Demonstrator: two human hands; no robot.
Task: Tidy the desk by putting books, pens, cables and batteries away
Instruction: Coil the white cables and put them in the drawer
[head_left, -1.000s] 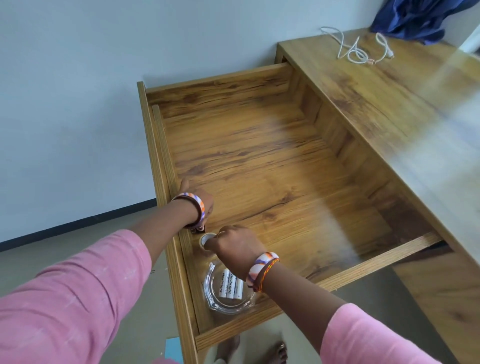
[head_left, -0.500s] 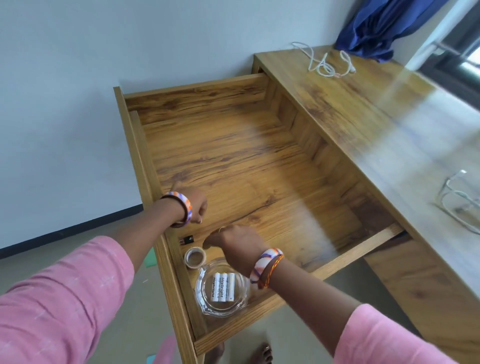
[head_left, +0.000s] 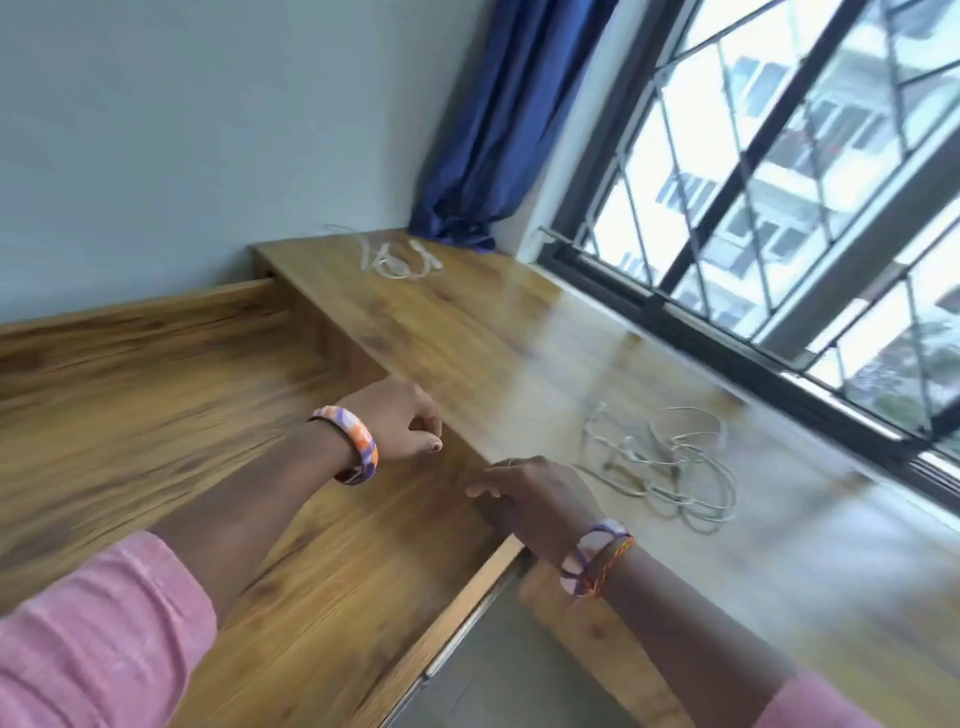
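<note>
Left grip (head_left: 400, 421) loosely curled, empty

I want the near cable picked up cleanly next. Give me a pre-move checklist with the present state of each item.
1. Tangled white cable in view on the glossy wooden desk top: ok.
2. Right hand free to take it: ok, fingers relaxed, holding nothing, just short of the tangle.
3. Left hand free: ok, loosely curled over the open wooden drawer, nothing seen in it.
4. Drawer open to receive the cable: ok.
5. Tangle loose, not snagged on anything: cannot tell, the frame is blurred.
6. Second white cable by the blue curtain awaiting its turn: ok.
</note>
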